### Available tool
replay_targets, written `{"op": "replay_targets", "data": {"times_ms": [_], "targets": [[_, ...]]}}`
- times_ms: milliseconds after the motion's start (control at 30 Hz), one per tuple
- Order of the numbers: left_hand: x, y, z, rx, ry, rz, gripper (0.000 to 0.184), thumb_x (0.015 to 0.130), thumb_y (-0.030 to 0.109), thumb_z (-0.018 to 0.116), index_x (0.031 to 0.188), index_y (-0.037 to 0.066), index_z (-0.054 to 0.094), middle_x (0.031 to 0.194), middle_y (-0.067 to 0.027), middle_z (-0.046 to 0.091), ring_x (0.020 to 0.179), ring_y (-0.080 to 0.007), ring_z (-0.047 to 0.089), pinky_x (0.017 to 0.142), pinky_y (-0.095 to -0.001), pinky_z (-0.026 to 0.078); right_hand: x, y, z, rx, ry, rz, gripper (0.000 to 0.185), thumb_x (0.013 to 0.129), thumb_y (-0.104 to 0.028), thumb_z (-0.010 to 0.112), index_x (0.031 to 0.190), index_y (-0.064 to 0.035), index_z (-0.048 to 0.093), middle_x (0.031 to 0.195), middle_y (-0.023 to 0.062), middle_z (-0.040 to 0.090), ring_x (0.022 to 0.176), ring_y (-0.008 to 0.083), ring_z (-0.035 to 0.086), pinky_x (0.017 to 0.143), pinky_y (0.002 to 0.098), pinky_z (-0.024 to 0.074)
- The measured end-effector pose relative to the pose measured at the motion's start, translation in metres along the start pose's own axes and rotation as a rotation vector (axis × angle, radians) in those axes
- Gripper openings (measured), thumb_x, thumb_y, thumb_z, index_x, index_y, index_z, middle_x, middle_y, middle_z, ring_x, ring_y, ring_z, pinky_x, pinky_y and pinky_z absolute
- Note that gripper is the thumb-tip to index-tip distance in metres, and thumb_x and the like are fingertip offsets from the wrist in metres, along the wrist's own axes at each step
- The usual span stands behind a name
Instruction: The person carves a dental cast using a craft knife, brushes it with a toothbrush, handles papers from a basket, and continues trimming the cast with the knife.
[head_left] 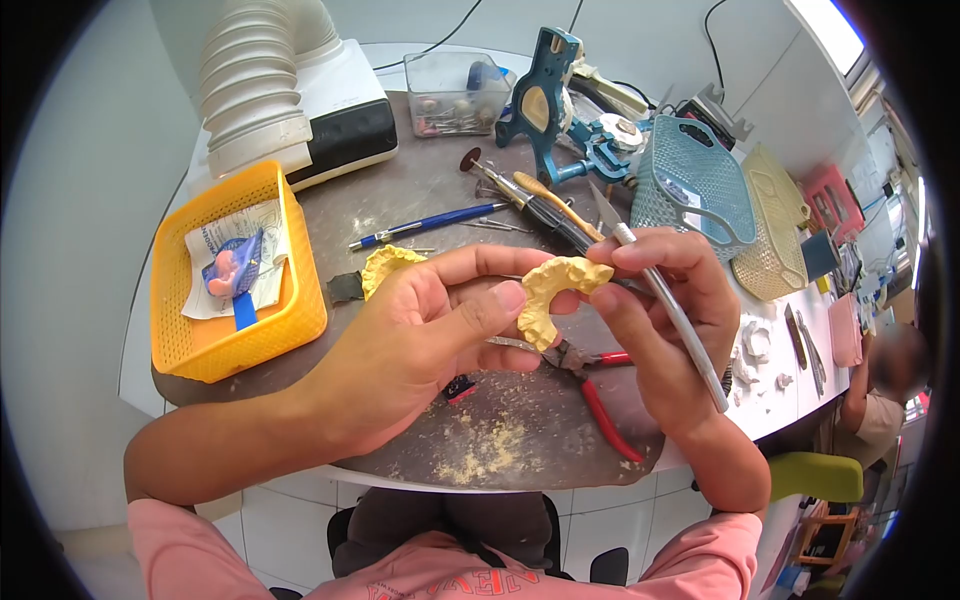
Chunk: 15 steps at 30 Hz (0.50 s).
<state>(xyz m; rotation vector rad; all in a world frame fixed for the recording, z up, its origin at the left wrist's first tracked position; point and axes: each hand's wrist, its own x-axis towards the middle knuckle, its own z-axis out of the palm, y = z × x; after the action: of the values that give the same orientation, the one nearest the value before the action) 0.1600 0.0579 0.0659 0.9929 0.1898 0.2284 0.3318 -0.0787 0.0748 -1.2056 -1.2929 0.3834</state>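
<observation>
Between my two hands is a yellow, horseshoe-shaped dental cast (540, 300), raised above the worktable. My left hand (440, 335) grips its left side between thumb and fingers. The thumb and a finger of my right hand (670, 325) touch its right end. That same hand also holds a slim silver knife (670, 305), its pointed blade facing up and away from the cast. Partly hidden behind my left hand, a second yellow cast (388, 266) lies on the table beside a small dark block (345, 288).
A yellow basket (170, 350) stands at the left, red-handled pliers (607, 420) below my right hand. Beyond lie a blue pen (430, 225) and a rotary handpiece (550, 218), with a blue articulator (545, 105) and blue basket (690, 170) behind. A person (870, 410) sits far right.
</observation>
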Motion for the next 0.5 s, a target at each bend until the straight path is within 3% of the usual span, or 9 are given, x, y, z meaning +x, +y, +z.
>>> {"op": "replay_targets", "data": {"times_ms": [233, 500], "targets": [[-0.0018, 0.002, 0.0018, 0.058, 0.017, 0.037, 0.042, 0.098, 0.022, 0.062, 0.135, 0.005, 0.051, 0.124, -0.0074, 0.061, 0.113, -0.0135, 0.059, 0.09, -0.0301, 0.053, -0.0005, -0.0003, 0.0027, 0.039, 0.057, 0.063, 0.027, 0.087, 0.008, 0.068, 0.112, 0.0032, 0.057, 0.111, 0.0131, 0.065, 0.105, 0.0167, 0.066, 0.089, 0.0277, 0.0567], [-0.0026, 0.0011, 0.0037, 0.138, 0.016, 0.154, 0.039, 0.09, 0.007, 0.071, 0.126, 0.002, 0.057, 0.121, -0.0066, 0.061, 0.11, -0.0134, 0.059, 0.097, -0.0309, 0.048, -0.0004, 0.0023, 0.0015, 0.063, -0.008, 0.031, 0.031, 0.086, 0.003, 0.072, 0.113, 0.0023, 0.058, 0.112, 0.0117, 0.065, 0.104, 0.017, 0.067, 0.089, 0.0269, 0.0567]]}}
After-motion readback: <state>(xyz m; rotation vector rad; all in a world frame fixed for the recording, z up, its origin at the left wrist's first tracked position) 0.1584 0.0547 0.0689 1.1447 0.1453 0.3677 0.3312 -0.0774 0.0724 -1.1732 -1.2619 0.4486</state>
